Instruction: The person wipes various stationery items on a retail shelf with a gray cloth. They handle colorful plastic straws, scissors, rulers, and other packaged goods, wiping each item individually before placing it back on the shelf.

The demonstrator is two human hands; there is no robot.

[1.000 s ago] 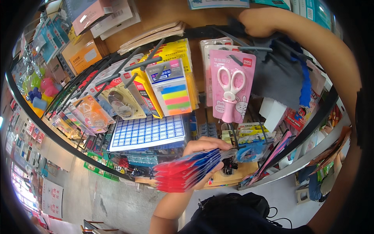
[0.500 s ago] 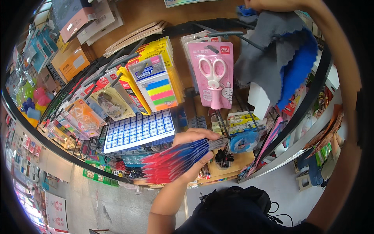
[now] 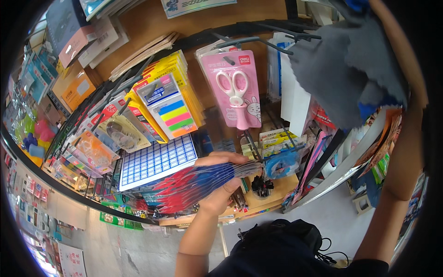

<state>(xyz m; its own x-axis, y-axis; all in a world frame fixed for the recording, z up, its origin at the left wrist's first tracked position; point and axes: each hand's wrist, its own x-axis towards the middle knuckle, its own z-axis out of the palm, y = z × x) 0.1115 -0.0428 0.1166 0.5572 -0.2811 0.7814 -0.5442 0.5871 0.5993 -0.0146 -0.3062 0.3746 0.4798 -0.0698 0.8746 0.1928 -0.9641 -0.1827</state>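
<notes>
My left hand (image 3: 216, 199), at lower centre, is closed round one end of a fanned stack of flat red-and-blue plastic packets (image 3: 196, 182). My thumb lies below their clear ends and my fingers above. At the upper right, a grey and blue cloth (image 3: 344, 69) hangs in folds beside my raised right forearm (image 3: 404, 55). My right hand is largely out of sight at the top edge, its fingers hidden; the cloth moves along with it. Between the hands, a pink carded pair of white scissors (image 3: 237, 92) hangs on a metal hook (image 3: 258, 40).
Left of the scissors hang sticky index tabs (image 3: 173, 113) and yellow packs. A blue-and-white label sheet (image 3: 157, 159) lies below them. Blue tape-like packs (image 3: 281, 165) hang right of my left hand. A curved black rack rail (image 3: 87, 196) crosses the left. A black bag (image 3: 286, 235) is at the bottom.
My right hand and the cloth have moved right and up, uncovering white and blue packs behind. The view has shifted a little. My left hand still grips the packets.
</notes>
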